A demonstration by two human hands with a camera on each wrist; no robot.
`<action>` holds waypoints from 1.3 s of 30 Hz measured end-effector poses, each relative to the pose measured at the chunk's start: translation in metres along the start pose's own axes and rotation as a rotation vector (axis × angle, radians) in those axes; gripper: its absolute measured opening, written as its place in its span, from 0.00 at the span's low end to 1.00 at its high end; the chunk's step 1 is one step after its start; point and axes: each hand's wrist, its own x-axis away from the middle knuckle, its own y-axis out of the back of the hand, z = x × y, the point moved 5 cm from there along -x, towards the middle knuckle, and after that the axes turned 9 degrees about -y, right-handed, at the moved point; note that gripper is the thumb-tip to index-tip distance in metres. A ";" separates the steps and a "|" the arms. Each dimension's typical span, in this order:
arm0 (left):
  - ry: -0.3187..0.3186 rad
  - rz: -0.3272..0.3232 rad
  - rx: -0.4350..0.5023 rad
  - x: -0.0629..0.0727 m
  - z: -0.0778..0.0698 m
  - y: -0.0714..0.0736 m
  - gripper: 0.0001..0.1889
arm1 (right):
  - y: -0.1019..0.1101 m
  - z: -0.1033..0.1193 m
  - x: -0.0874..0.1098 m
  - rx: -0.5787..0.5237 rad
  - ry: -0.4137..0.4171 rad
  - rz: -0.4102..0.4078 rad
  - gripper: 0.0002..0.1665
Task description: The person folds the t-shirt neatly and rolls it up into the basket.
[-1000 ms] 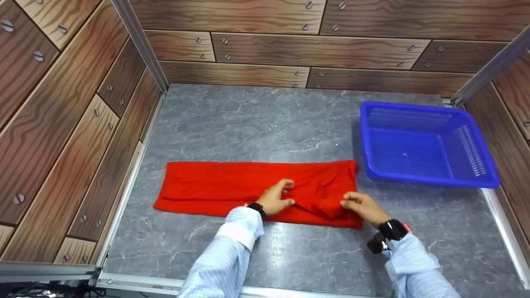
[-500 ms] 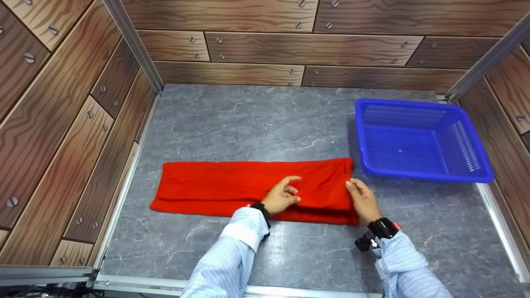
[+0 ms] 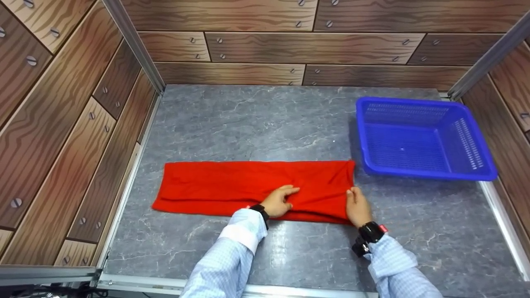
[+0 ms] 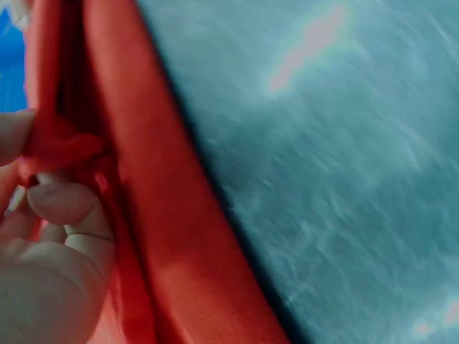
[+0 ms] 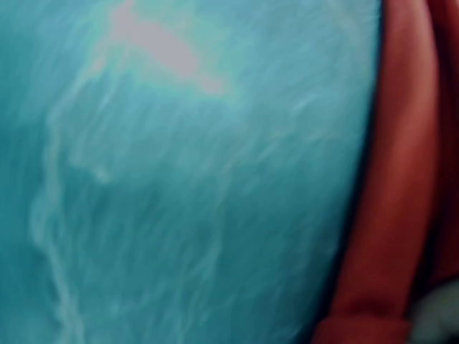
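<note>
We locate the folded red cloth across the lower centre of the head frame. We see the left hand pinching a fold, the right hand gripping the right-hand end, below the blue basket.

Your right hand has moved off the bunched part of the red cloth and grips its right edge — the bunching has flattened. The upper layer now reaches nearer the front edge, and your left hand — thumb and finger parted before — pinches a fold.
</note>
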 end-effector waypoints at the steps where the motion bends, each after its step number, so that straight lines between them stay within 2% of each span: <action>1: 0.006 0.017 -0.042 0.001 -0.001 -0.002 0.32 | -0.001 0.000 -0.001 0.032 0.005 -0.005 0.13; 5: 0.016 0.044 -0.218 0.005 -0.004 -0.004 0.37 | 0.000 0.000 -0.004 0.171 -0.002 -0.052 0.12; 8: 0.026 0.006 -0.398 0.008 -0.006 -0.002 0.35 | 0.002 0.006 -0.004 0.236 0.015 -0.163 0.11; 10: 0.016 -0.025 -0.519 0.009 -0.007 -0.001 0.34 | 0.001 0.016 -0.004 0.260 0.095 -0.254 0.13; 12: 0.027 -0.030 -0.625 0.009 -0.005 -0.001 0.35 | -0.007 0.027 -0.001 0.301 0.216 -0.293 0.17; 13: 0.038 -0.014 -0.671 0.009 -0.003 -0.002 0.36 | -0.013 0.031 0.000 0.343 0.265 -0.271 0.21; 15: 0.068 0.049 -0.731 0.011 0.004 -0.006 0.39 | -0.030 0.034 0.004 0.450 0.315 -0.151 0.30; 17: 0.109 0.115 -0.767 0.014 0.014 -0.010 0.42 | -0.046 0.028 0.007 0.555 0.292 0.010 0.38; 19: 0.124 0.141 -0.789 0.017 0.023 -0.012 0.44 | -0.056 0.020 0.010 0.627 0.234 0.136 0.42; 21: 0.120 0.128 -0.810 0.020 0.031 -0.011 0.46 | -0.059 0.013 0.010 0.655 0.187 0.193 0.44; 24: 0.129 0.072 -0.813 0.029 0.044 -0.003 0.48 | -0.056 0.009 0.007 0.632 0.160 0.196 0.45; 27: 0.192 -0.002 -0.776 0.042 0.063 0.016 0.47 | -0.050 0.006 0.006 0.609 0.148 0.193 0.46; 29: 0.267 -0.094 -0.738 0.054 0.080 0.037 0.46 | -0.048 0.005 0.006 0.604 0.150 0.187 0.46; 32: 0.420 -0.248 -0.654 0.077 0.108 0.078 0.45 | -0.047 0.002 0.006 0.602 0.153 0.184 0.45; 35: 0.593 -0.371 -0.599 0.105 0.134 0.121 0.45 | -0.048 0.000 0.005 0.609 0.152 0.190 0.45; 37: 0.695 -0.423 -0.588 0.123 0.145 0.146 0.45 | -0.048 0.000 0.004 0.609 0.158 0.189 0.46; 39: 0.760 -0.522 -0.580 0.138 0.148 0.169 0.46 | -0.048 0.001 0.003 0.610 0.157 0.190 0.46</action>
